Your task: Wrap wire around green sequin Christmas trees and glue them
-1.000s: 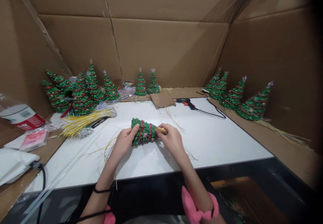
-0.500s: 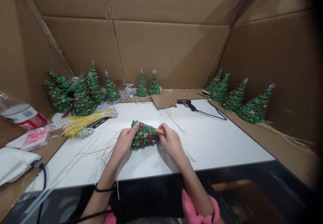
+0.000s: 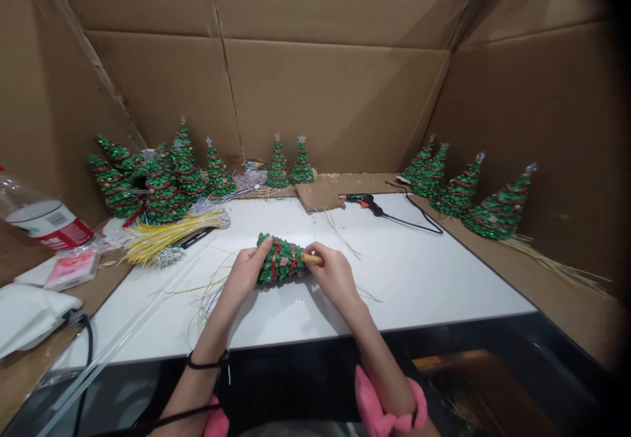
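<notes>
A small green Christmas tree (image 3: pixel 281 261) wound with red garland lies on its side on the white table (image 3: pixel 419 273), held between both hands. My left hand (image 3: pixel 246 271) is closed around its wide base end. My right hand (image 3: pixel 332 273) grips the narrow end, where a tan wooden stick (image 3: pixel 312 259) pokes out between the fingers. Thin yellow wires (image 3: pixel 207 289) trail across the table under my left wrist.
Finished trees stand at the back left (image 3: pixel 158 184), back middle (image 3: pixel 288 164) and along the right ledge (image 3: pixel 463 190). A bundle of yellow wires (image 3: pixel 167 236), a glue gun (image 3: pixel 365 202) with its cord, a cardboard scrap (image 3: pixel 319 195) and a plastic bottle (image 3: pixel 42 220) lie around. Cardboard walls enclose the table.
The tree has been turned slightly in my hands and my right hand has slid a little along the stick. Everything else stays put.
</notes>
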`<state>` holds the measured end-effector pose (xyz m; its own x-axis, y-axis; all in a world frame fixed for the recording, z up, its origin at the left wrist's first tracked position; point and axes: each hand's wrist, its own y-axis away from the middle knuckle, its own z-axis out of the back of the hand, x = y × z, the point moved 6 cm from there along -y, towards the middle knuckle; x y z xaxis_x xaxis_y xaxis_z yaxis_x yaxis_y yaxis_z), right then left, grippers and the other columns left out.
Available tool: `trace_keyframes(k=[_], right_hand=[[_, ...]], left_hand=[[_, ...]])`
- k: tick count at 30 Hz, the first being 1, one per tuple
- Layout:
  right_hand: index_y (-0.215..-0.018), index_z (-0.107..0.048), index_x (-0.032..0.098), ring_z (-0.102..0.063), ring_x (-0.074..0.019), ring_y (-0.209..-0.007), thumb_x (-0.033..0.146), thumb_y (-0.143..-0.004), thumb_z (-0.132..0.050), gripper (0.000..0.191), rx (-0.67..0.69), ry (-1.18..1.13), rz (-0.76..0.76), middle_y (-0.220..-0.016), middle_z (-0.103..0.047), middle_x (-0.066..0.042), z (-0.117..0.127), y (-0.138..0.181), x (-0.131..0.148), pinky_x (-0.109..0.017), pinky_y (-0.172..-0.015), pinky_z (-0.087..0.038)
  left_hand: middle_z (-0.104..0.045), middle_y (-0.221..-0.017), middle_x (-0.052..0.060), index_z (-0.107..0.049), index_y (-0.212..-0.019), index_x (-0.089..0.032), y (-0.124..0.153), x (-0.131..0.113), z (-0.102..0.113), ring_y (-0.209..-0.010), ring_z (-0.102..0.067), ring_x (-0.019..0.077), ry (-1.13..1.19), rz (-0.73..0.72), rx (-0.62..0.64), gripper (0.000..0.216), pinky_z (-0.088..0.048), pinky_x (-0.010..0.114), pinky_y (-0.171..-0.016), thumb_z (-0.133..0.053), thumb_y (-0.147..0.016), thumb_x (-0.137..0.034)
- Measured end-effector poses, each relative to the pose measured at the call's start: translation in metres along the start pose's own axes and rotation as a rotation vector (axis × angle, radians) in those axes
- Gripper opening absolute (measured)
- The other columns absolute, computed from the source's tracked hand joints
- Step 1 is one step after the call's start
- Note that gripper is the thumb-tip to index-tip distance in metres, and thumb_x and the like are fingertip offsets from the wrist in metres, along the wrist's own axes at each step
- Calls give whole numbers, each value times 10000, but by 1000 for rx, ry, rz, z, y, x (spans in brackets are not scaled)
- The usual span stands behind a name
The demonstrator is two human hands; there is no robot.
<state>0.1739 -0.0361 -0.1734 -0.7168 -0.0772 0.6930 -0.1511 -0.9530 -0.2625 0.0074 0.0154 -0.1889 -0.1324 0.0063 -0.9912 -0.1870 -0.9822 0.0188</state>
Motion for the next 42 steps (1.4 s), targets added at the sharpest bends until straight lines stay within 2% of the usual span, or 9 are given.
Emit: trace_keyframes(k=[5, 11, 16, 20, 24, 27, 34, 38, 42], right_hand=[[-869, -477, 220, -515, -170, -673, 105, -735, -377, 202, -1, -75, 37, -738, -569, 0, -1, 1, -4, -236, -591, -312], [-932, -402, 216, -504, -176, -677, 64, -705, -337, 280, 34, -84, 122, -735, -523, 4, 0, 2, 3, -241, -608, -321], [-951, -410, 214, -477, -168, -639, 43, -688, -327, 324, 96, -37, 174, -697, -486, 12, 0, 1, 10, -233, -581, -297], [-976, -420, 218, -468, -162, -640, 19, -666, -334, 378, 117, -17, 215, -686, -464, 22, 2, 3, 9, -229, -578, -292], [-963, -452, 215, -473, -159, -691, 46, -752, -359, 285, 133, -35, 284, -743, -489, 6, 1, 5, 12, -241, -619, -330], [-959, -481, 211, -481, -165, -765, 64, -804, -364, 243, 148, -52, 328, -817, -502, -17, -3, 7, 15, -265, -680, -370], [-996, -528, 214, -467, -192, -842, 146, -870, -392, 198, 57, -54, 302, -797, -446, -30, 2, 9, 9, -302, -738, -407], [-952, -542, 213, -464, -201, -801, 235, -870, -457, 120, 29, 2, 235, -738, -457, -21, 8, 8, 1, -301, -713, -391], [-864, -548, 207, -473, -184, -745, 315, -853, -493, 121, 16, -22, 149, -732, -473, -12, 10, 7, -8, -271, -659, -374]], left_hand=[[-595, -507, 37, -627, -591, -115, 1, 3, 0, -512, -539, 171, 1, 32, 21, 555, -400, 254, -496, -545, -679, -658], [-669, -648, 69, -659, -702, -111, -1, 9, -1, -656, -601, 203, -55, 51, 118, 574, -449, 272, -632, -479, -736, -655], [-689, -714, 87, -674, -763, -95, 3, 4, -3, -753, -620, 239, -115, 47, 176, 579, -461, 294, -701, -465, -761, -635], [-707, -876, 90, -676, -906, -108, 8, 1, -9, -880, -620, 244, -45, 36, 316, 520, -452, 321, -839, -475, -793, -574], [-697, -993, 84, -679, -949, -141, 10, 5, -15, -992, -596, 239, 53, 37, 436, 444, -432, 318, -915, -513, -794, -522], [-702, -985, 81, -684, -941, -154, 9, 11, -19, -964, -612, 229, 148, 126, 484, 435, -450, 318, -906, -541, -767, -526], [-706, -986, 74, -661, -1017, -164, 12, 13, -18, -893, -642, 214, 172, 261, 513, 570, -483, 298, -853, -544, -714, -633], [-711, -980, 71, -675, -999, -163, 11, 12, -19, -909, -641, 222, 175, 273, 526, 595, -478, 293, -858, -527, -710, -661], [-706, -1003, 77, -679, -996, -163, 11, 11, -23, -928, -640, 230, 168, 254, 563, 633, -478, 301, -864, -499, -703, -694]])
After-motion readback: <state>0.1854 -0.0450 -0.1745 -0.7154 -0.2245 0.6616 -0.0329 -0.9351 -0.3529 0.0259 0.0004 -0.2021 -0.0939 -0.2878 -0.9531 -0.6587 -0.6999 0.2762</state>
